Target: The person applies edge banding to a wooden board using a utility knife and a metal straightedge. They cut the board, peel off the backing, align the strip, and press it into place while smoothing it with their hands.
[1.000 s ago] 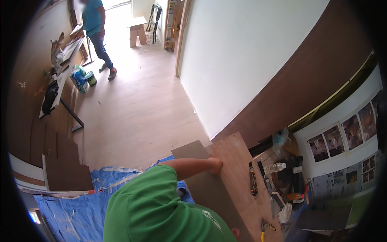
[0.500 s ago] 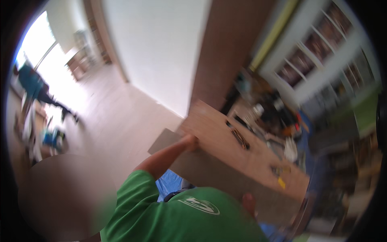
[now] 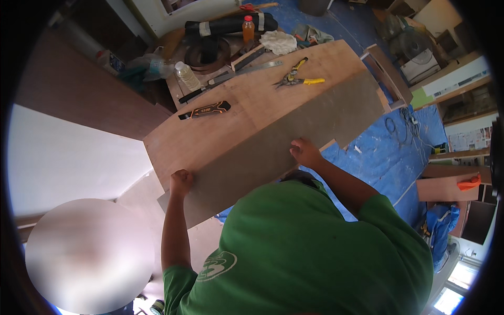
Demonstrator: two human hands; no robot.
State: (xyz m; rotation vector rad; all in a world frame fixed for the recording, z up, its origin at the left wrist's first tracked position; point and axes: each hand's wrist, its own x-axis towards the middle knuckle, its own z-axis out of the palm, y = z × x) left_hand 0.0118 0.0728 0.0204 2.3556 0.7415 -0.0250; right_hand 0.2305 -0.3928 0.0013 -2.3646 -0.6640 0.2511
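A long grey-brown sheet [image 3: 241, 163] lies along the near side of a wooden board [image 3: 252, 110], jutting past its near edge. Near the sheet's left end, my left hand [image 3: 181, 182] is closed and presses down by the sheet's far edge. Farther right, my right hand [image 3: 305, 151] rests closed on the sheet, fingers curled under. What either hand holds, if anything, is hidden. Beyond the sheet lie a black and orange utility knife [image 3: 206, 110] and yellow-handled snips [image 3: 296, 76], both untouched.
Behind the board stand an orange-filled bottle [image 3: 248, 30], a clear bottle [image 3: 187, 76] and a white rag [image 3: 279, 42], near a metal ruler [image 3: 252, 69]. Blue sheeting [image 3: 378, 152] covers the floor at right, with cords on it. A white wall [image 3: 73, 157] rises at left.
The view has swung round, so the board shows from another angle. My right hand, low and mostly hidden before, now rests on the grey sheet. My left hand remains by the sheet's left end.
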